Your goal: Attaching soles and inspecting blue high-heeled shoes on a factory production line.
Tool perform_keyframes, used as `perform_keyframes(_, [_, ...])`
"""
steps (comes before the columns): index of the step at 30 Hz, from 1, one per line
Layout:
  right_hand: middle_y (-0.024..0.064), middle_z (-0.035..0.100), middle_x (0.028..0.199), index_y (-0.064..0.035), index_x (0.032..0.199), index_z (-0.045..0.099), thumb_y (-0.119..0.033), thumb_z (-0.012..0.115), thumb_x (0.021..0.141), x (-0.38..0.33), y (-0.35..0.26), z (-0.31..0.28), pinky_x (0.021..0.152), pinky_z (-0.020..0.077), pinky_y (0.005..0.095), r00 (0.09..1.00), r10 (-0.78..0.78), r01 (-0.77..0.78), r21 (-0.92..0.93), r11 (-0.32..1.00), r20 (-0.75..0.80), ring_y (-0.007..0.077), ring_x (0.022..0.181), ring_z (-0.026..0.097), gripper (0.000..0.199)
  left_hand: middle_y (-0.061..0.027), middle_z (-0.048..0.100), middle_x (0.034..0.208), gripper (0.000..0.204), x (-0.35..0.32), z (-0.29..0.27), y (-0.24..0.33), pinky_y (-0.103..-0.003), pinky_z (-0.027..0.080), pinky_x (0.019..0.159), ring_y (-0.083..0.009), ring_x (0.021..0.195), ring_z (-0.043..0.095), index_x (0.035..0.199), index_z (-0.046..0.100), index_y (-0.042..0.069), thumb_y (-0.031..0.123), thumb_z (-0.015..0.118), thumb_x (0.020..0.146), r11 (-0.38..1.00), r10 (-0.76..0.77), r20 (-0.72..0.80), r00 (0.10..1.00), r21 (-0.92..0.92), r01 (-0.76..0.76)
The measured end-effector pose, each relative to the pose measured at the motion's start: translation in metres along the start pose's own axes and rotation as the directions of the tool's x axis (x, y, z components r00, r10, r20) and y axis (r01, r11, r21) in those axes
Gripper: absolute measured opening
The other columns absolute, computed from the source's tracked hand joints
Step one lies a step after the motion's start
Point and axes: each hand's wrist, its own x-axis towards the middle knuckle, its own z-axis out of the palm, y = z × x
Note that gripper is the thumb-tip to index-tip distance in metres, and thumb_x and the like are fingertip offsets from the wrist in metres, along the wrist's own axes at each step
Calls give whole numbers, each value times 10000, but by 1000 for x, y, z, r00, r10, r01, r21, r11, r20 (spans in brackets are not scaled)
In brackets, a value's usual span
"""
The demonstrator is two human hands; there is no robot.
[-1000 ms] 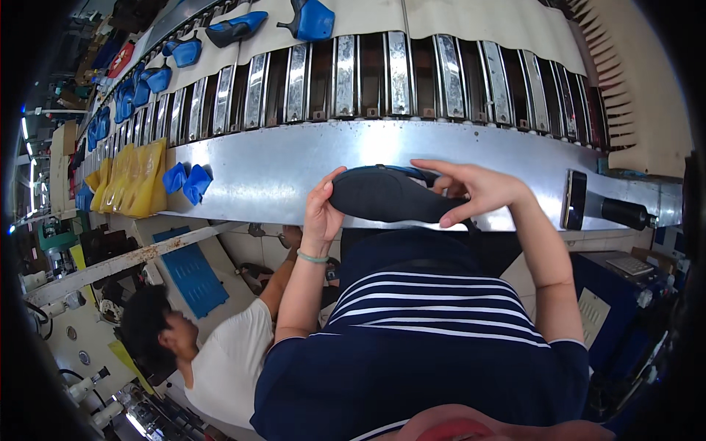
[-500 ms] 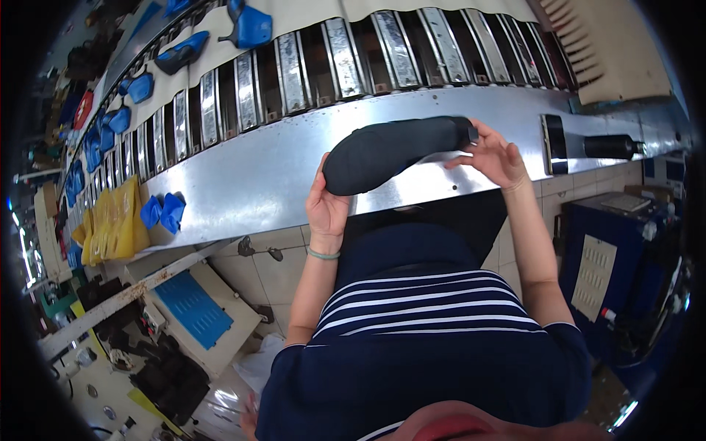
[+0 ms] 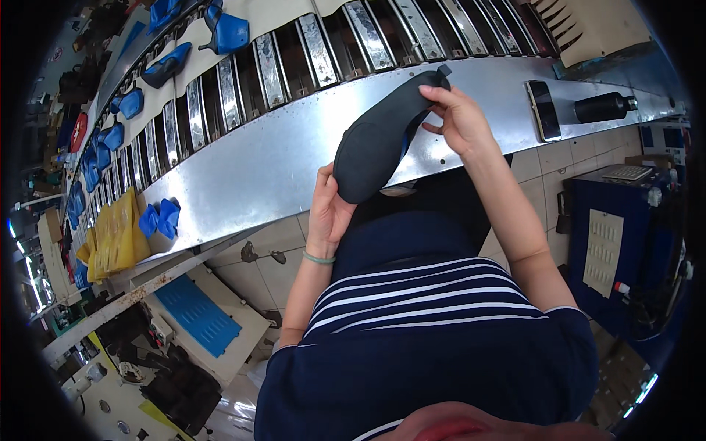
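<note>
A black shoe is held in the air over the near edge of the metal bench, its sole turned up toward me. Its broad toe end points toward me and its heel end points away to the right. A bit of blue shows along its right side, probably the last inside. My left hand grips the toe end from the left, fingers partly hidden beneath it. At the heel end, my right hand is closed on the shoe, thumb on top and other fingers bent below.
Beyond the bench runs a roller conveyor carrying blue shoe lasts. At left lie two small blue pieces and yellow plastic sheets. A phone and a black bottle rest on the right. A blue machine stands at lower right.
The shoe has swung from nearly level to steeply slanted, heel end away from me. My right hand moved farther away and left with its thumb now on the heel end; my left hand kept the toe.
</note>
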Motion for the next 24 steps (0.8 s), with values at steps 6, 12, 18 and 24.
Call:
perform_keyframes(6, [0, 672, 957, -127, 1027, 636, -199, 714, 854, 13, 6, -20, 927, 371, 561, 991, -116, 112, 61, 992, 67, 159, 929, 602, 203, -98, 551, 1286, 193, -8, 23, -4, -413, 501, 980, -223, 1174, 577, 1180, 485, 98, 207, 508, 1023, 985, -97, 2, 995, 146, 96])
perform_keyframes(12, [122, 690, 1056, 0, 1102, 611, -160, 615, 930, 21, 17, -33, 905, 522, 375, 959, -222, 206, 106, 973, 179, 222, 996, 668, 235, -94, 608, 1166, 502, 23, 18, -25, -383, 560, 850, -215, 1009, 656, 1239, 501, 95, 507, 289, 1047, 946, -315, 154, 937, 134, 296])
perform_keyframes(18, [170, 688, 1059, 35, 1143, 598, -136, 611, 932, 13, 1, -30, 871, 552, 328, 912, -241, 213, 121, 970, 331, 232, 1019, 674, 271, -194, 575, 1180, 697, 90, 64, -29, -396, 600, 758, -264, 930, 674, 1429, 409, 86, 622, 278, 1003, 635, -480, -181, 858, 604, 482])
perform_keyframes(24, [124, 687, 1067, 29, 1211, 593, -85, 642, 909, 14, -10, -39, 921, 522, 323, 878, -211, 170, 132, 977, 429, 217, 993, 676, 327, -166, 522, 1243, 577, 148, 20, -61, -357, 437, 997, -296, 1204, 527, 1450, 440, 78, 469, 419, 1026, 1, 200, 250, 947, 967, -255])
